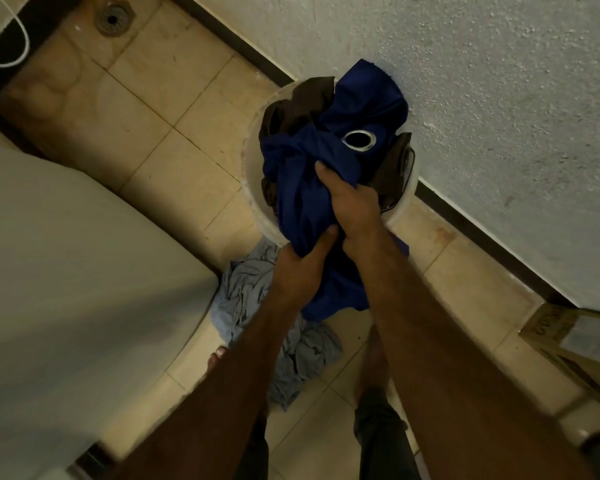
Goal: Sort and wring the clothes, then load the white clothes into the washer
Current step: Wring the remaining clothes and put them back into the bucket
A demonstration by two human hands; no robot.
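A white washer (66, 289) fills the left. A white bucket (253, 161) stands against the rough wall (482, 98), heaped with brown garments (298, 105) and a dark blue cloth (302, 188). A pale blue garment (243, 296) lies crumpled on the tiles beside the washer, under the forearms. The left hand (298, 268) and right hand (350, 202) clench the blue cloth over the bucket's near rim.

Dark blue fabric garment (326, 147) with white-ringed eyelet, bunched, draped over brown clothes (302, 105) heaped in round white plastic bucket (253, 157); crumpled pale blue-grey garment (243, 292) on tiled floor (153, 109) beside white washer (66, 254).
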